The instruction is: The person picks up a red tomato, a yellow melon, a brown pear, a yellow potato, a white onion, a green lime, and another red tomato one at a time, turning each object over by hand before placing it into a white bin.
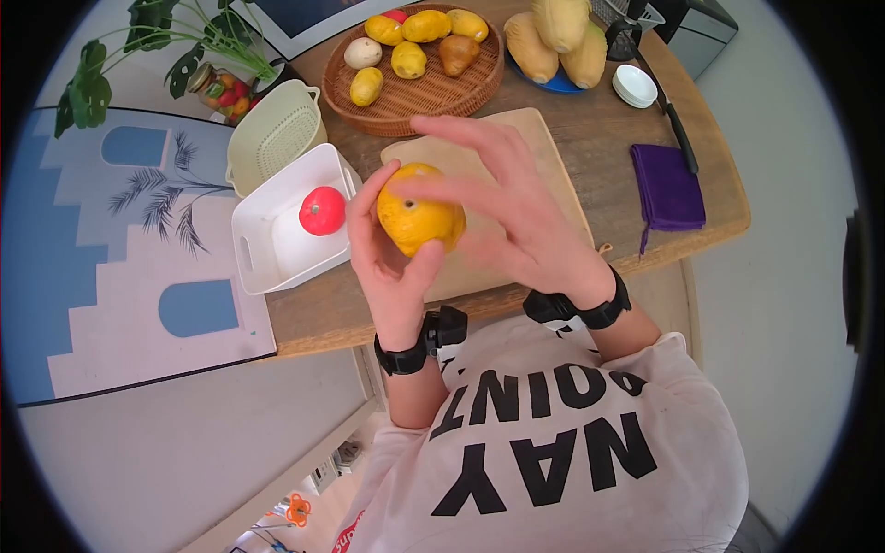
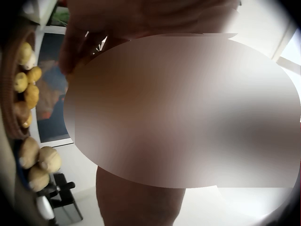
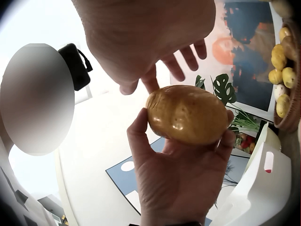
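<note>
A glossy yellow oblong fruit (image 1: 419, 226) with brownish mottling is held up over the table. My left hand (image 1: 392, 281) grips it, thumb on one side and fingers on the other. In the right wrist view, the left hand (image 3: 181, 179) cups the fruit (image 3: 188, 115) from below. My right hand (image 1: 530, 217) is spread beside it, fingers extended and one crossing in front of the fruit. Seen from its own wrist, the right hand (image 3: 155, 37) has fingertips right at the fruit's upper end. A blurred patch covers most of the left wrist view.
A beige cutting board (image 1: 544, 152) lies beneath the hands. Left are a white bin (image 1: 295, 263) with a red tomato-like fruit (image 1: 323, 211) and a pale colander (image 1: 277, 129). Behind stand a wicker basket (image 1: 406, 92) of produce and squash-like fruits (image 1: 562, 55). Right: knife (image 1: 680, 134), purple cloth (image 1: 668, 189).
</note>
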A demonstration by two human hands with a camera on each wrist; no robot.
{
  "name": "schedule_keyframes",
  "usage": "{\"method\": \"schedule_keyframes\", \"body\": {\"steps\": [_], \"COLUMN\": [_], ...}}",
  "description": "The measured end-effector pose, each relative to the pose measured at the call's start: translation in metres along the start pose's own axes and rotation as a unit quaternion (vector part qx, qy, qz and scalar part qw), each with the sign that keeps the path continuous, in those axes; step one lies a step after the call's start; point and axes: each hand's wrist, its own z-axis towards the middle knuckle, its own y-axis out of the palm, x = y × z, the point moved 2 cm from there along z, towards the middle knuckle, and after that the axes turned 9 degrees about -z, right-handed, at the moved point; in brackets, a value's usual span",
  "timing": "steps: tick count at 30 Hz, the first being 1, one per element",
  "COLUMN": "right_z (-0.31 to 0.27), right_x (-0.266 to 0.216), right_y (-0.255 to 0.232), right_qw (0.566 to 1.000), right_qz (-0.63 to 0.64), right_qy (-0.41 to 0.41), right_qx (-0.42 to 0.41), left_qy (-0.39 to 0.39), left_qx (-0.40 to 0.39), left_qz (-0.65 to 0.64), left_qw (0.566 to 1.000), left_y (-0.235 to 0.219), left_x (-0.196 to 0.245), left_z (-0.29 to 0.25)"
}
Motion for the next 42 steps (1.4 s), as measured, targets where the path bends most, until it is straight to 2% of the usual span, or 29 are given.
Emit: {"method": "schedule_keyframes", "body": {"steps": [3,4,7,9,10,12,15,18,19,22,24,27,28,31,33,37,40,42], "right_z": [0.0,0.001,0.003,0.0,-0.002,-0.003,-0.007,-0.004,-0.001,0.004,0.003,0.001,0.0,0.001,-0.004,-0.012,-0.023,-0.029], "right_x": [0.006,0.007,-0.01,-0.01,-0.009,-0.01,0.003,0.006,0.004,-0.016,-0.006,0.004,0.007,0.003,0.006,0.019,0.015,0.007], "right_y": [0.0,-0.001,-0.003,0.009,0.014,0.017,0.021,0.01,0.005,0.004,0.01,0.014,0.013,0.008,0.013,0.024,0.04,0.057], "right_qw": [0.999,0.998,0.997,0.995,0.992,0.992,0.993,0.996,0.997,0.996,0.997,0.995,0.993,0.996,0.998,0.988,0.972,0.947], "right_qz": [0.035,0.059,0.042,0.081,0.101,0.103,0.073,0.057,0.058,0.04,0.046,0.086,0.105,0.004,0.032,0.093,0.06,0.171], "right_qy": [0.022,0.026,-0.038,0.009,0.032,0.025,0.047,0.042,0.033,-0.054,-0.008,0.039,0.051,-0.054,0.026,0.126,0.128,0.094], "right_qx": [0.017,0.023,-0.043,-0.058,-0.066,-0.063,-0.077,-0.052,-0.036,-0.057,-0.065,-0.031,-0.013,-0.077,-0.036,-0.011,-0.19,-0.256], "left_qy": [-0.059,-0.068,-0.117,-0.167,-0.148,-0.107,-0.14,-0.122,-0.125,-0.136,-0.146,-0.19,-0.179,-0.157,-0.15,-0.095,-0.058,-0.042], "left_qx": [0.01,0.024,0.073,0.103,0.072,0.014,0.029,-0.033,0.0,0.086,0.125,-0.046,-0.017,0.067,0.119,0.113,0.086,0.088], "left_qz": [-0.155,-0.154,-0.182,-0.241,-0.222,-0.183,-0.205,-0.31,-0.312,-0.304,-0.28,-0.39,-0.398,-0.391,-0.342,-0.317,-0.299,-0.297], "left_qw": [0.986,0.985,0.973,0.95,0.961,0.977,0.968,0.943,0.942,0.939,0.941,0.9,0.9,0.905,0.92,0.937,0.949,0.95], "left_y": [-0.002,-0.003,-0.003,0.004,0.003,-0.004,-0.009,-0.012,-0.01,0.004,0.008,-0.007,-0.008,-0.009,-0.018,-0.043,-0.054,-0.049], "left_x": [-0.003,-0.004,-0.005,-0.002,-0.005,-0.016,-0.012,-0.009,-0.008,-0.005,-0.003,-0.008,-0.008,-0.013,-0.024,-0.026,-0.01,0.004], "left_z": [-0.002,-0.001,-0.006,-0.009,-0.012,-0.019,-0.015,-0.008,-0.008,-0.005,-0.001,0.005,0.006,0.014,0.036,0.08,0.111,0.13]}}
